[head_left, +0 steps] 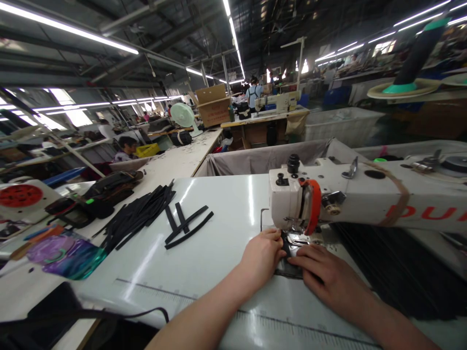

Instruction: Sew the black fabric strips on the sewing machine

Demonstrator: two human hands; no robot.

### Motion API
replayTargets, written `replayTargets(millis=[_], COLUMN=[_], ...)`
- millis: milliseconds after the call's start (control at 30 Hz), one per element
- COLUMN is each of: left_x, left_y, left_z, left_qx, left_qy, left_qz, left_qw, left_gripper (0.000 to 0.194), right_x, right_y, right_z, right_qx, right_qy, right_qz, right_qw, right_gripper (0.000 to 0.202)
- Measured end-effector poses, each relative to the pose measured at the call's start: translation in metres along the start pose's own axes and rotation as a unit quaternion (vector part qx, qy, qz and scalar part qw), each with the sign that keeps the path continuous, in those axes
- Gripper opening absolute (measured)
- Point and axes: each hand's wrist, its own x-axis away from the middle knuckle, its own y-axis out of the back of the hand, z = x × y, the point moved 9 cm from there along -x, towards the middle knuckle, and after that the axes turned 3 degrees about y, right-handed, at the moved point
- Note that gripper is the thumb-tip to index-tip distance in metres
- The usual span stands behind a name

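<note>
A white industrial sewing machine [290, 201] with an orange guard stands over the glossy white table. Below its needle area lies a small black fabric piece [286, 270], mostly covered by my fingers. My left hand [261, 258] is closed on the piece's left side, its fingers curled close to the presser foot. From the right, my right hand [326, 270] grips the piece's near edge, fingers bent and pressed together. The metal plate [297, 239] by the needle shows between the two hands.
Several loose black strips [188, 226] lie left of the machine, beside a heap of black strips [142, 214]. A purple and teal plastic pouch [67, 253] rests at far left. Long black pieces [397, 272] fill the right side under the machine arm. A ruler scale [255, 318] runs along the front.
</note>
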Motion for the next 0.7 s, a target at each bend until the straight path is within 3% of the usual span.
replayTargets(millis=[167, 700], left_x=[-0.0021, 0.0035], left_y=[0.0023, 0.0003], left_z=[-0.0017, -0.0024], left_qx=[-0.013, 0.019], left_qy=[-0.004, 0.011], left_qz=[-0.003, -0.027], left_qw=[1.0, 0.999], left_gripper=[0.019, 0.019], right_x=[-0.0007, -0.0002], right_y=[-0.0023, -0.0011], right_z=[-0.0049, -0.0013], right_qx=[0.055, 0.079], right_qy=[-0.002, 0.007], right_qz=[-0.017, -0.024], right_qw=[0.998, 0.997], right_gripper=[0.031, 0.031])
